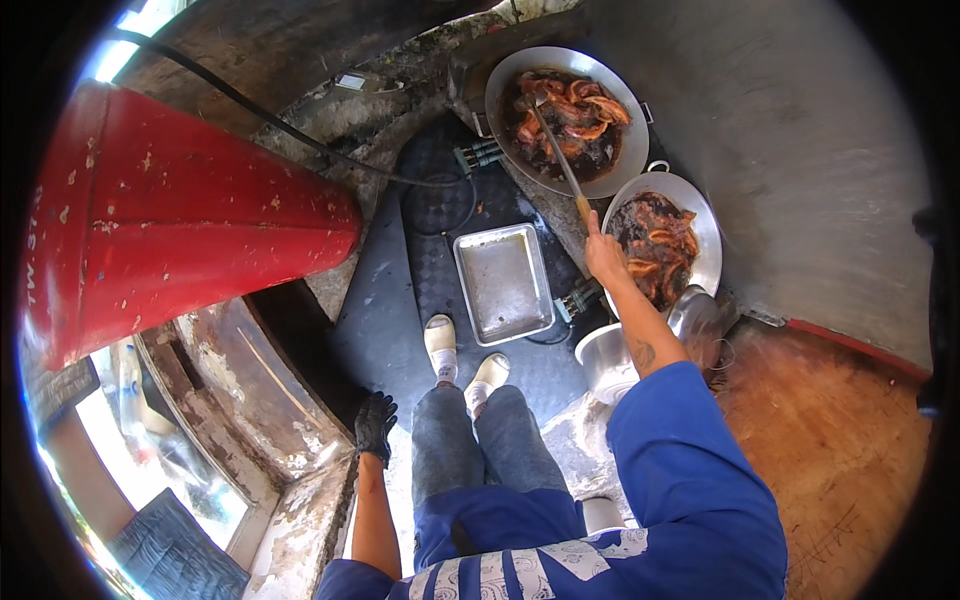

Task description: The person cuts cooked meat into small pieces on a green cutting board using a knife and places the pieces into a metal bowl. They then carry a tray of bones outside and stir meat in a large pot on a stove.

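Observation:
My right hand [606, 253] is closed around the wooden handle of a long metal spatula [561, 154]. The spatula's blade rests among strips of browned meat [574, 112] frying in dark oil in the upper metal wok [634, 161]. Below it, a second wok [711, 244] holds more meat strips [664, 240] in bubbling oil, partly hidden by my right forearm. My left hand [374, 429], in a black glove, hangs at my left side with its fingers somewhat spread and holds nothing. A rectangular metal tray [504, 285] lies on the floor in front of my feet.
A red metal cylinder [195, 225] juts in from the left. Gas valves [480, 156] and a black hose [247, 109] lie near the woks. A metal pot [607, 364] stands by my right arm, beside a metal lid [694, 315]. A metal sheet [810, 165] rises at right.

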Demonstrator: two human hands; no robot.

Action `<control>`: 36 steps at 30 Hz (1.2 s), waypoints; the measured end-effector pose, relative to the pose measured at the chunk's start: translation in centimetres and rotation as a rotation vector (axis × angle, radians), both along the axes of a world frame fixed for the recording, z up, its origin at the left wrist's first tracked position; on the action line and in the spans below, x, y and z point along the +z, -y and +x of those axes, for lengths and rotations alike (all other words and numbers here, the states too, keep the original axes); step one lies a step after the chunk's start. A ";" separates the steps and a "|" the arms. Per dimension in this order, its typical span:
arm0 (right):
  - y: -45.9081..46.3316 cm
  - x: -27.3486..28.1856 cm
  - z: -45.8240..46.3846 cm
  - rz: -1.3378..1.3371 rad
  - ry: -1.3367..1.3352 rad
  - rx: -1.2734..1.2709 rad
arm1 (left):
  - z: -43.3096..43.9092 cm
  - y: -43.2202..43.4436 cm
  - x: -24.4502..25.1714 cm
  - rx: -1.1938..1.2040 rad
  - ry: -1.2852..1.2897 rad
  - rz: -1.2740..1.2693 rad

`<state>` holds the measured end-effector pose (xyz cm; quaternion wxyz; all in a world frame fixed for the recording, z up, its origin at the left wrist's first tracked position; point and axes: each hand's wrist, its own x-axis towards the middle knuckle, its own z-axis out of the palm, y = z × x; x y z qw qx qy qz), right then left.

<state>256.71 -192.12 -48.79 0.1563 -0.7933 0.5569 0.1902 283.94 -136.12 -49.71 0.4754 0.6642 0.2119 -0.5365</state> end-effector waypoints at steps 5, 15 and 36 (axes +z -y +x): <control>-2.3 1.6 -2.1 0.025 -0.077 0.016 | -1.8 -0.9 0.2 0.070 -0.006 -0.031; -6.0 6.4 -9.8 0.005 -0.180 0.019 | -5.3 -3.5 0.2 0.052 -0.007 -0.022; -23.3 5.3 -14.9 0.091 0.218 -0.249 | -8.0 -0.5 1.3 -0.066 -0.009 -0.029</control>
